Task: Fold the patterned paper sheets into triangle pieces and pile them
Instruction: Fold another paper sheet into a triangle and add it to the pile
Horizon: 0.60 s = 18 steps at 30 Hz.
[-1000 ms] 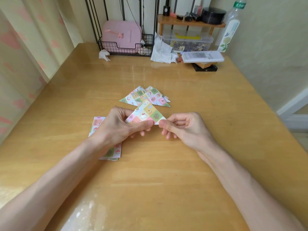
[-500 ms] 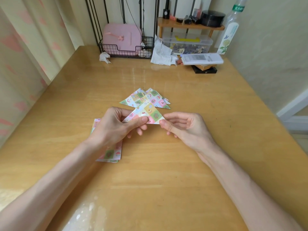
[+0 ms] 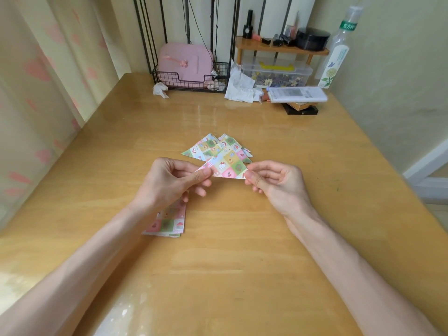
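L grip [image 3: 169,183] & R grip [image 3: 276,184] each pinch a base corner of the folded triangle [image 3: 225,166] at mid surface [image 3: 242,251]. Pile [image 3: 206,147] sits just at 12 o'clock, flat sheets [image 3: 169,224] at 7. Likely risks: a soft crease springs open on release, or a careless drop knocks the pile askew.

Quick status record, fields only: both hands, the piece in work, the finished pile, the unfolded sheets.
left hand: pinches left corner of triangle piece
right hand: pinches its right corner
triangle piece: folded, held between both hands
pile: folded triangles on table, just beyond the held piece
unfolded sheets: stacked on table, partly under left wrist
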Each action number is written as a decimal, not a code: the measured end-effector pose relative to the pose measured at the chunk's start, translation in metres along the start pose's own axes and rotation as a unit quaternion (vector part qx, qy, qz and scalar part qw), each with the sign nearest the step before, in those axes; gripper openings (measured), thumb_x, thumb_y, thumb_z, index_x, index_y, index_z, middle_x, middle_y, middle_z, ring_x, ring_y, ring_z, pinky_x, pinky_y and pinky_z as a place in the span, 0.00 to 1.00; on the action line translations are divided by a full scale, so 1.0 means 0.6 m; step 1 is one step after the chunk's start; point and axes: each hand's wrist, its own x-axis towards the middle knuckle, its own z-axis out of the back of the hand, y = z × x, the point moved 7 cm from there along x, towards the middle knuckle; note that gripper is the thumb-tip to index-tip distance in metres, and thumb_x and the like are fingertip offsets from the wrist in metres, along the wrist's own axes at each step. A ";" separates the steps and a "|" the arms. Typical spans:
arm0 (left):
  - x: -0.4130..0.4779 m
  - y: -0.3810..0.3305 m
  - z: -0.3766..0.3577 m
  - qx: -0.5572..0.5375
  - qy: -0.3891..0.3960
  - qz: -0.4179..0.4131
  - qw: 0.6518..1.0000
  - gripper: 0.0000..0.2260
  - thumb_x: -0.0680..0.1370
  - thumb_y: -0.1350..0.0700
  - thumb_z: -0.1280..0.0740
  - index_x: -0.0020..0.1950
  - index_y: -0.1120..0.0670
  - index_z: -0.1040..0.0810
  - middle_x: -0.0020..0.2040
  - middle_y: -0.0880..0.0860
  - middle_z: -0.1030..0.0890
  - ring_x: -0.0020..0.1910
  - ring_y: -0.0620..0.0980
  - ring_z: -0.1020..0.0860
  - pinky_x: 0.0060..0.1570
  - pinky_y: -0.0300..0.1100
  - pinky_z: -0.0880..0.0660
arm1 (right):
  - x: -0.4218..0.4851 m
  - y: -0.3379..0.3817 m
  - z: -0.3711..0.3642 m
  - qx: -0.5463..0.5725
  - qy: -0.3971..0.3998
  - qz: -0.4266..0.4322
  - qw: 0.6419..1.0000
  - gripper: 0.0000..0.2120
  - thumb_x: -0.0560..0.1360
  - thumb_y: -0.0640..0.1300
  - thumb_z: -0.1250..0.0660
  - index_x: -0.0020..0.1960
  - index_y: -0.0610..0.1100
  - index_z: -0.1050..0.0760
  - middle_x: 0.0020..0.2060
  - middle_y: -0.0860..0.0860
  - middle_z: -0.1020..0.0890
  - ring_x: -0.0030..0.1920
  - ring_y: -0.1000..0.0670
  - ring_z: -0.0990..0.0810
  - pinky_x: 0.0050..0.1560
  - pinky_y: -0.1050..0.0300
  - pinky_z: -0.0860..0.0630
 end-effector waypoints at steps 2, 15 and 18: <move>-0.001 -0.003 0.007 -0.002 -0.002 -0.006 1.000 0.13 0.73 0.48 0.24 0.45 0.59 0.13 0.41 0.55 0.13 0.34 0.49 0.15 0.23 0.36 0.29 | 0.005 0.003 -0.003 -0.005 -0.009 0.003 1.000 0.02 0.74 0.39 0.23 0.46 0.44 0.15 0.35 0.48 0.14 0.31 0.54 0.22 0.36 0.66 0.26; 0.001 0.001 0.099 0.003 -0.196 -0.079 0.977 0.07 0.74 0.42 0.23 0.45 0.44 0.14 0.32 0.42 0.18 0.21 0.38 0.28 0.22 0.31 0.35 | 0.064 0.007 -0.051 -0.026 -0.038 0.016 0.999 0.04 0.75 0.39 0.24 0.50 0.43 0.16 0.37 0.47 0.13 0.32 0.56 0.21 0.36 0.67 0.25; 0.006 -0.002 0.116 0.018 -0.211 -0.117 0.970 0.07 0.75 0.43 0.24 0.47 0.45 0.15 0.40 0.41 0.17 0.29 0.40 0.23 0.29 0.31 0.29 | 0.088 0.000 -0.058 -0.064 -0.055 0.023 0.996 0.04 0.75 0.39 0.24 0.49 0.43 0.17 0.35 0.49 0.13 0.31 0.57 0.20 0.37 0.66 0.24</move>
